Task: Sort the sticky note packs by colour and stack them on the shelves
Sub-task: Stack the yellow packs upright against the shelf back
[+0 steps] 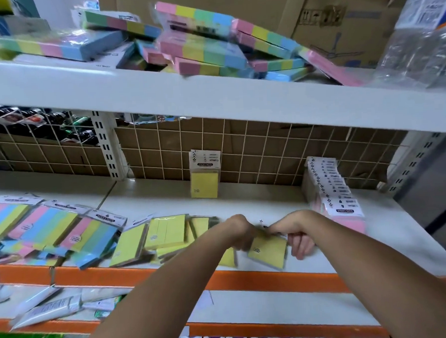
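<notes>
Yellow pack point(269, 251) pinched in both your hands, left hand point(242, 233) and right hand point(295, 236); one stands upright point(204, 181) on the white shelf point(270, 202).

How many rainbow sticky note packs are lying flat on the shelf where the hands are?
3 clear ones, all at the left end of the middle shelf: far-left pack, middle pack, right pack. More striped packs poke out underneath them, so some are hidden.

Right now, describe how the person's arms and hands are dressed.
Both forearms are bare up to the frame edge: no sleeves show. The left hand and right hand wear no gloves. No watch, bracelet or ring is visible, though motion blur softens the fingers.
</notes>
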Tool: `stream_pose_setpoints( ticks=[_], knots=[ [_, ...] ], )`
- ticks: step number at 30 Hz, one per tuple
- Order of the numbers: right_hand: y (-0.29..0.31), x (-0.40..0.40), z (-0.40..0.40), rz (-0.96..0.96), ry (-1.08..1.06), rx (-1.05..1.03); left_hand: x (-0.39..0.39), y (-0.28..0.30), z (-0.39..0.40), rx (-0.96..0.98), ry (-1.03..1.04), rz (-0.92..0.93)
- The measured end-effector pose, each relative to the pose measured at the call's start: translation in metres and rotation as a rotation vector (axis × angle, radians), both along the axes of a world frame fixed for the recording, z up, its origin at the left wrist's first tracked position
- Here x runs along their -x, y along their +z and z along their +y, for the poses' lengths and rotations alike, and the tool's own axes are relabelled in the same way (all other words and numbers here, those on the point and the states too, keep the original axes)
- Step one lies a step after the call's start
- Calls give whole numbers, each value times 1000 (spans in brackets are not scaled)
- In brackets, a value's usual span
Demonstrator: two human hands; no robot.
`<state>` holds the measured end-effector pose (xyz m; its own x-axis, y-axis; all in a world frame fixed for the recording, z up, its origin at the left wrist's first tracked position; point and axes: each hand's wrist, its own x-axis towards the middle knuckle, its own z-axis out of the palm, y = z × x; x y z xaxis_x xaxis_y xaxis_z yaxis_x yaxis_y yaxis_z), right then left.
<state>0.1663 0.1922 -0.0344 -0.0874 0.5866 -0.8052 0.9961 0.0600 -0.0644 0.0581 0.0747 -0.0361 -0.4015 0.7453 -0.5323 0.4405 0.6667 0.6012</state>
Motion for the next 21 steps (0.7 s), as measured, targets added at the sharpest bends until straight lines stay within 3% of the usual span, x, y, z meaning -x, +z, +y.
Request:
stream_pose_setpoints(
  ticks=[4,9,17,21],
  knots=[
    [1,2,-15,175,-94,193,-3,-4,-2,-26,145,-146],
    [-1,5,-26,261,-199,149,-2,-3,-3,-82,186,-289],
    [35,25,-23,230,65,-47,19,10,-3,-204,338,-404],
    [57,40,-22,368,-17,-67,32,21,1,-271,459,-407]
  ],
)
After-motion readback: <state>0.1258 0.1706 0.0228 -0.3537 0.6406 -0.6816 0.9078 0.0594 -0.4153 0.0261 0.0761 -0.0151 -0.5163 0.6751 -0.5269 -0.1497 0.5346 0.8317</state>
